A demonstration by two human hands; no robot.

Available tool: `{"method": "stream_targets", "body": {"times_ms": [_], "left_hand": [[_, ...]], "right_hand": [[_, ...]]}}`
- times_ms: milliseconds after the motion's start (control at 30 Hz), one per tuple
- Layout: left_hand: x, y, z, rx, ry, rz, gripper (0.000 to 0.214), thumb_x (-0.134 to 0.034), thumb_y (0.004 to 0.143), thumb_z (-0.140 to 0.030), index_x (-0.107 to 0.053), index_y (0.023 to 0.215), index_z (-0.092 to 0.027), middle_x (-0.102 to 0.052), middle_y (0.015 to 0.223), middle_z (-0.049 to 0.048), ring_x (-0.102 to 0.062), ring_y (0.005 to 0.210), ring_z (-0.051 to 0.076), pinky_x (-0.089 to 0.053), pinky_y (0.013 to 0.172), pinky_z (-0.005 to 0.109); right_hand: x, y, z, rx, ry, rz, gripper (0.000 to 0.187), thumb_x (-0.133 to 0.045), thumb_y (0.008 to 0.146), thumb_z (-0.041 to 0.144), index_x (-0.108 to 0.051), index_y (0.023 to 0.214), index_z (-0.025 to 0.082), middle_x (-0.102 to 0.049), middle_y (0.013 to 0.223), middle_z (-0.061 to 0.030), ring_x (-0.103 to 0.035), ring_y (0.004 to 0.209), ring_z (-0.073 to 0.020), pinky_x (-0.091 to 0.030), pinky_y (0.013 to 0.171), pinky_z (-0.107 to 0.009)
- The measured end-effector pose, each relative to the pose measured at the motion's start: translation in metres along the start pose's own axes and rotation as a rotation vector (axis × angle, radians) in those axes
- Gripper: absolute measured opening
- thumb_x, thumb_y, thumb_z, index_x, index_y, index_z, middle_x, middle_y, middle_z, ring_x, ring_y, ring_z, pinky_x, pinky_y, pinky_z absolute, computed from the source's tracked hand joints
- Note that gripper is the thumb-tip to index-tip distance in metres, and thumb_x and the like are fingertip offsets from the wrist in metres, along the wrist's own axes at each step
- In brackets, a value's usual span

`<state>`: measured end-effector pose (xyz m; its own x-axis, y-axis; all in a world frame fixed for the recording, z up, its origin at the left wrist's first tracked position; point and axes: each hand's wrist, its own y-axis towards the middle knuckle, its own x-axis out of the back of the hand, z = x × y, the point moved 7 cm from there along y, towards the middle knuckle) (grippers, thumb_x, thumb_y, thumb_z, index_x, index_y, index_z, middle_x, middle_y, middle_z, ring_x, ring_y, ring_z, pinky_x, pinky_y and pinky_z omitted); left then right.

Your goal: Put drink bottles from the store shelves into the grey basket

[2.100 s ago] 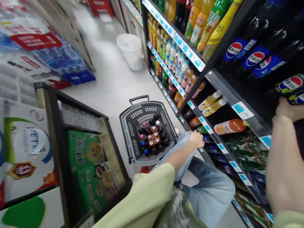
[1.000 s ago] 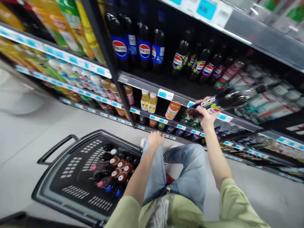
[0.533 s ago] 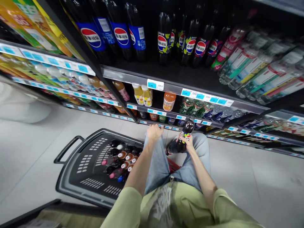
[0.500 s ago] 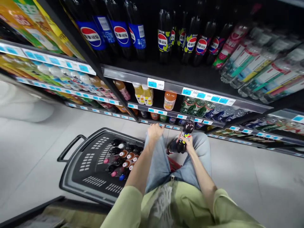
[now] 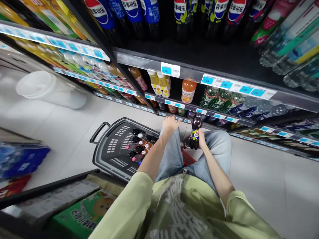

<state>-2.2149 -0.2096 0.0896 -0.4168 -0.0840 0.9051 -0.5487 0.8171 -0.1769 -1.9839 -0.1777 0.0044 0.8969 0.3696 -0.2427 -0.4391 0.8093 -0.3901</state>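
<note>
My right hand [image 5: 201,139] is wrapped round a dark cola bottle [image 5: 195,131] with a blue, red and yellow label, held upright between my knees. My left hand [image 5: 170,123] rests on my left knee, on the blue jeans, fingers curled loosely and holding nothing. I sit low in front of a drinks shelf [image 5: 189,71]. A grey shopping basket [image 5: 112,146] stands on the floor just left of my left leg, with several small capped bottles [image 5: 141,147] standing in it.
Shelves ahead carry big cola bottles [image 5: 134,10], yellow juice bottles [image 5: 159,83], an orange drink [image 5: 188,91] and green bottles [image 5: 219,99]. A white bucket [image 5: 50,89] stands on the floor at left. A rack with a green carton [image 5: 87,212] is behind my left elbow.
My right hand has brought the cola bottle down from the shelf to between my knees and stood it upright. The view has tilted down and left; my left hand stays on the knee.
</note>
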Motion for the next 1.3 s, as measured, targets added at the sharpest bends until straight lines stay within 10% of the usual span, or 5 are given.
{"method": "stream_targets", "body": {"times_ms": [300, 467, 867, 1300], "left_hand": [[0.02, -0.023, -0.023, -0.399, -0.099, 0.02, 0.044, -0.038, 0.11, -0.033, -0.058, 0.147, -0.021, -0.069, 0.137, 0.01, -0.061, 0.131, 0.022, -0.045, 0.114, 0.03], [0.016, -0.023, -0.023, -0.432, -0.013, 0.155, 0.032, -0.049, 0.105, -0.037, -0.077, 0.112, -0.023, -0.077, 0.115, 0.0085, -0.07, 0.115, 0.024, -0.05, 0.108, 0.033], [0.023, 0.001, 0.021, -0.074, -0.529, -0.103, 0.016, -0.057, 0.078, -0.021, -0.065, 0.064, -0.018, -0.068, 0.067, -0.0003, -0.063, 0.07, 0.016, -0.049, 0.073, 0.026], [0.025, 0.01, 0.034, 0.002, -0.534, -0.209, 0.022, -0.053, 0.085, -0.031, -0.064, 0.07, -0.02, -0.068, 0.07, 0.0006, -0.062, 0.074, 0.017, -0.049, 0.078, 0.026]], "right_hand": [[-0.032, -0.009, -0.006, 0.078, -0.243, 0.161, 0.07, -0.069, 0.077, 0.089, -0.072, 0.088, 0.02, -0.076, 0.08, -0.0047, -0.072, 0.075, -0.0225, -0.06, 0.07, -0.033], [-0.05, -0.017, -0.023, 0.054, -0.297, 0.315, 0.067, -0.068, 0.081, 0.086, -0.072, 0.093, 0.02, -0.075, 0.082, -0.0048, -0.07, 0.076, -0.0227, -0.057, 0.07, -0.033], [-0.034, -0.007, 0.007, 0.076, -0.27, 0.32, 0.054, -0.097, 0.063, 0.045, -0.072, 0.106, 0.023, -0.077, 0.107, -0.0044, -0.071, 0.104, -0.0256, -0.058, 0.094, -0.037], [0.006, 0.002, 0.007, -0.023, 0.015, 0.113, 0.07, -0.095, 0.065, 0.046, -0.057, 0.122, 0.03, -0.07, 0.113, -0.0032, -0.074, 0.081, -0.0219, -0.063, 0.051, -0.029]]}}
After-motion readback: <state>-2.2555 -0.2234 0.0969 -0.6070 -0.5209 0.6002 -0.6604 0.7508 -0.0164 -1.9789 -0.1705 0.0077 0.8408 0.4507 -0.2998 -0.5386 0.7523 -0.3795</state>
